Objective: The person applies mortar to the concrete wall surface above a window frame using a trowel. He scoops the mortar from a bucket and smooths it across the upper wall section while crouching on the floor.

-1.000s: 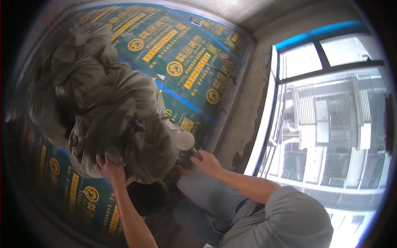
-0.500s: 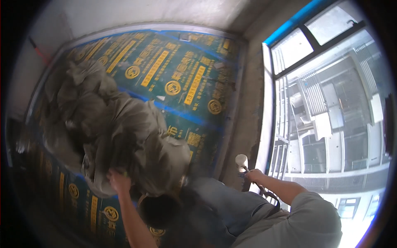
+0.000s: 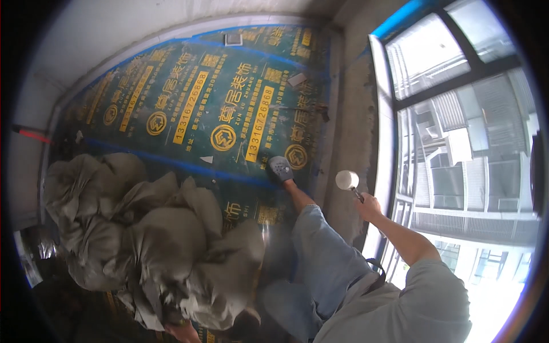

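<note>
My right hand [image 3: 369, 207] is closed round the handle of a white-headed mallet [image 3: 347, 180], held up beside the window wall with its head tilted up and left. At the lower edge, my left hand [image 3: 182, 331] is against the near side of a heap of full grey-brown sacks [image 3: 171, 246]. Its fingers are mostly hidden by the sack cloth, so its grip does not show. The sacks lie bunched together, slack folds on top, across the left and middle of the floor.
Green printed protective sheeting [image 3: 189, 166], seamed with blue tape, covers the floor. My foot in a grey clog [image 3: 280, 170] stands on it past the sacks. A large window [image 3: 457, 103] and its sill run along the right. A small square piece [image 3: 233, 39] lies by the far wall.
One clogged foot has come into view on the sheeting past the sacks. The sacks and my left hand sit lower in the picture. The mallet is held higher and farther right.
</note>
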### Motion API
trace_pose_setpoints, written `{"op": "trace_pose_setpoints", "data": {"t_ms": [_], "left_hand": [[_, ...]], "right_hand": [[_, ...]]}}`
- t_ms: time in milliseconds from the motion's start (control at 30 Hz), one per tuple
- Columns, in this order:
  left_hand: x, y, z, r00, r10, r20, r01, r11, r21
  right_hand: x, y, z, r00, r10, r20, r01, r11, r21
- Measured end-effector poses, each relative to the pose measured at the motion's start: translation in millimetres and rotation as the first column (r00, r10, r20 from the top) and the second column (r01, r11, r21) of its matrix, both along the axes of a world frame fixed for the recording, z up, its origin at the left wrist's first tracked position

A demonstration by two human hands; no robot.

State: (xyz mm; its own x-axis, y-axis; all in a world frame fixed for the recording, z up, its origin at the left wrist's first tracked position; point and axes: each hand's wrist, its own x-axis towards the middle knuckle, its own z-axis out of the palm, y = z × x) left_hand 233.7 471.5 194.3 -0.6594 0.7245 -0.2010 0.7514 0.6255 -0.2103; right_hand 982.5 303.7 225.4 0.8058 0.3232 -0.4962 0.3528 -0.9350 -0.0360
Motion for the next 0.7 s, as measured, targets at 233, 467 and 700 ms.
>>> {"op": "trace_pose_setpoints", "data": {"t_ms": [233, 467, 700], "left_hand": [[183, -34, 13, 0.979, 0.201, -0.035, -0.203, 0.974, -0.104], [324, -98, 20, 0.781, 0.625, -0.002, -0.577, 0.72, -0.386], [404, -183, 193, 0.246, 0.969, -0.035, -0.93, 0.226, -0.289]], "right_hand": [[230, 293, -275, 0.904, 0.302, -0.302, -0.354, 0.925, -0.135], [337, 437, -486, 0.885, 0.464, -0.035, -0.464, 0.886, 0.01], [484, 435, -622, 0.592, 0.777, -0.213, -0.805, 0.556, -0.206]]}}
